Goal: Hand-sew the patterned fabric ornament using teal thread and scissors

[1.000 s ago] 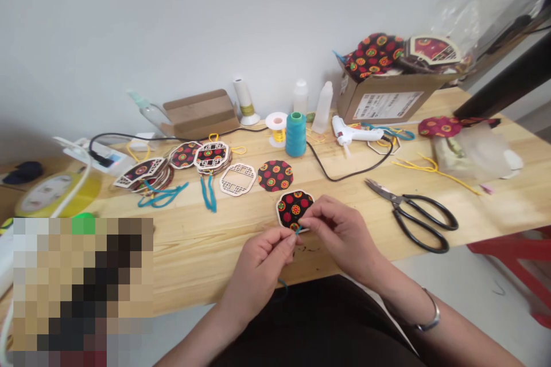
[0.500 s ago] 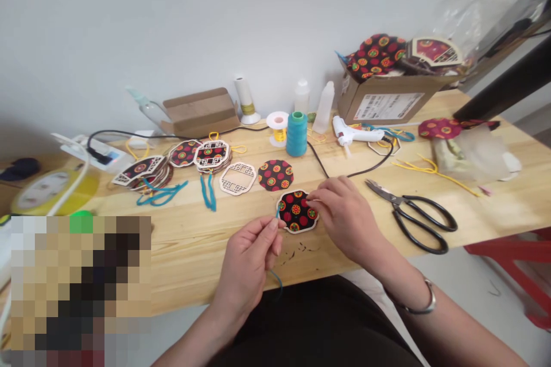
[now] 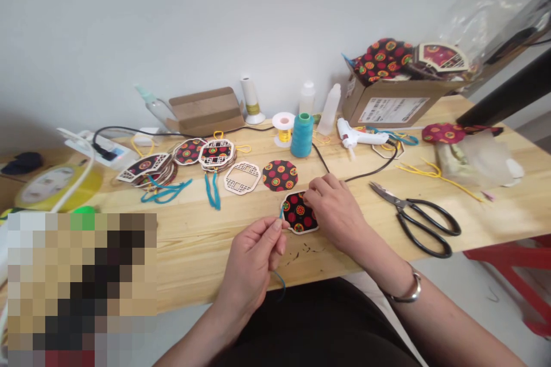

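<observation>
Wooden table, crossing the middle of the frame. Lower centre: left hand, fingers pinched shut on a teal cord whose loose end trails off the table edge below the hand. Just right of it: right hand, fingers laid on the right side of a fabric-covered disc, black with red and green dots, lying flat on the table; whether the fingers clasp the disc or only press it cannot be told. The upper tip of the cord meets the disc's left edge. The hands lie apart, the disc between them. Above the disc: a loose round of the same fabric, a bare wooden lattice frame to its left, and further left a stack of finished ornaments with teal cords beside them. Centre back: teal thread spool, white glue gun with black cable. Right of centre: black-handled scissors, lying flat. Upper right: cardboard box filled with patterned fabric. Lower left of frame: a pixelated patch.
</observation>
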`<state>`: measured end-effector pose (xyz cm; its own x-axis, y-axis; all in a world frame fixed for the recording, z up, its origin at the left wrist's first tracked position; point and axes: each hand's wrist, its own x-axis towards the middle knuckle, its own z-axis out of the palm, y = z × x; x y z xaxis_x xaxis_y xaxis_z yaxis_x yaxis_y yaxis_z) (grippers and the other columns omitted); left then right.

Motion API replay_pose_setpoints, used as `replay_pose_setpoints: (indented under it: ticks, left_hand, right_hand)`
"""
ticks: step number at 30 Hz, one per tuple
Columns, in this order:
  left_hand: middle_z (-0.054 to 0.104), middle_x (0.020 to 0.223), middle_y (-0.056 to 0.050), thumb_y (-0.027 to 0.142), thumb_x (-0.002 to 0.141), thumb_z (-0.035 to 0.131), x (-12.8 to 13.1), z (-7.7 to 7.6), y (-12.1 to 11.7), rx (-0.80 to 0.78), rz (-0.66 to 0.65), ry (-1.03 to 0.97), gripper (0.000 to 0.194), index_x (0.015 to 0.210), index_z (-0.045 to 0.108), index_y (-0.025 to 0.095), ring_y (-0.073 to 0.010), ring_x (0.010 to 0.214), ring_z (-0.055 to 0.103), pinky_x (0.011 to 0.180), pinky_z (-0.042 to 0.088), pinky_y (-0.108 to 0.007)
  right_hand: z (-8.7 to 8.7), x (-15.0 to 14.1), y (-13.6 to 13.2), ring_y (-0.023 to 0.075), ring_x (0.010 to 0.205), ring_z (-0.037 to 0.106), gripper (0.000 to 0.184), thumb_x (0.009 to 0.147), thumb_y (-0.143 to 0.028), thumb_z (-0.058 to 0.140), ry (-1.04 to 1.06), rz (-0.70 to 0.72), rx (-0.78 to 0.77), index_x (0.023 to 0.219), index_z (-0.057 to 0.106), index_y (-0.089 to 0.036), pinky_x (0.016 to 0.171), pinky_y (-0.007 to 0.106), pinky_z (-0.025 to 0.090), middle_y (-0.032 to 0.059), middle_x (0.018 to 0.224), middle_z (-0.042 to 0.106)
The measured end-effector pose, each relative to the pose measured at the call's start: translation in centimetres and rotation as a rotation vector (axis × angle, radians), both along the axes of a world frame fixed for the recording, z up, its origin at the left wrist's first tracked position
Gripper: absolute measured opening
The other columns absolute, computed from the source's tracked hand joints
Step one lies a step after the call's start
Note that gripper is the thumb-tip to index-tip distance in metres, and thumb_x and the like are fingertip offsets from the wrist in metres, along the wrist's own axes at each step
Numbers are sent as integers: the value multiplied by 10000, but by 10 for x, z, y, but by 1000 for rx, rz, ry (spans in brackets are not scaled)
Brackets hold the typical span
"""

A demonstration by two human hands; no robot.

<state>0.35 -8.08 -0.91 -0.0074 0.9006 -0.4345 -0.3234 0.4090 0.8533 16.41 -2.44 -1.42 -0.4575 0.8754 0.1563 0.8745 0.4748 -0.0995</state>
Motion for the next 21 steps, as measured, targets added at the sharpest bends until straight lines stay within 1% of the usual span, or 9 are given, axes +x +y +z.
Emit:
replay_pose_setpoints:
  ticks: [3, 5, 8, 11, 13, 15, 17, 19, 21]
  left_hand:
    - [508, 518, 39, 315, 741, 683, -1, 0, 0, 1, 4, -11, 192, 777, 672, 127, -15, 402, 282, 378, 162, -159]
    - [567, 573, 14, 317, 739, 684, -1, 0, -1, 10, 7, -7, 196, 781, 678, 125, -10, 402, 287, 377, 175, -160]
    - [639, 666, -30, 312, 749, 675, -1, 1, -1, 18, 5, -1, 194, 771, 683, 119, -4, 403, 282, 382, 195, -165]
    - [662, 705, -54, 299, 758, 667, 0, 2, -1, 2, 10, -25, 187, 754, 684, 113, -3, 403, 255, 385, 186, -170]
    - [657, 701, -53, 291, 752, 672, 2, 2, 0, -22, 9, -51, 180, 764, 689, 112, -5, 406, 243, 389, 180, -172]
    - [636, 679, -41, 285, 742, 682, 4, 2, 1, -53, 1, -82, 179, 771, 693, 109, -9, 412, 235, 392, 174, -174]
    - [583, 620, -13, 287, 734, 690, 5, 2, 2, -82, -16, -121, 185, 755, 692, 103, -13, 418, 219, 394, 159, -177]
    - [463, 522, 40, 293, 732, 694, 6, 1, 2, -105, -34, -168, 195, 719, 684, 98, -21, 424, 192, 398, 145, -182]
    - [321, 472, 83, 297, 737, 691, 5, 0, 2, -117, -45, -205, 201, 709, 680, 98, -29, 429, 166, 404, 134, -186]
  right_hand:
    - [-1, 1, 1, 239, 864, 461, 117, 859, -126, 513, 22, 7, -11, 800, 613, -143, 722, 360, 384, 94, 879, 593]
    - [-1, 2, 0, 224, 858, 471, 130, 860, -104, 501, 110, 12, -32, 782, 600, -137, 745, 346, 399, 90, 866, 592]
    - [1, 4, -2, 191, 836, 500, 149, 859, -80, 484, 363, -40, -98, 756, 571, -143, 759, 309, 420, 73, 852, 589]
    - [6, 4, -10, 153, 750, 534, 141, 855, -86, 484, 622, -138, -221, 754, 547, -161, 697, 273, 434, 39, 808, 592]
    - [10, 2, -18, 134, 686, 543, 128, 850, -99, 497, 728, -175, -267, 756, 542, -173, 642, 249, 427, 10, 738, 590]
    - [13, -3, -28, 122, 652, 545, 122, 848, -108, 505, 772, -184, -246, 755, 536, -179, 606, 231, 414, -4, 699, 590]
    - [13, -8, -38, 118, 644, 547, 127, 863, -115, 486, 768, -156, -185, 761, 526, -179, 592, 226, 408, 0, 708, 589]
    - [11, -13, -48, 127, 668, 550, 137, 887, -116, 444, 716, -82, -136, 795, 527, -174, 604, 236, 419, 20, 746, 587]
    - [7, -17, -56, 146, 706, 554, 152, 898, -104, 410, 636, -1, -119, 828, 532, -164, 632, 258, 438, 43, 779, 586]
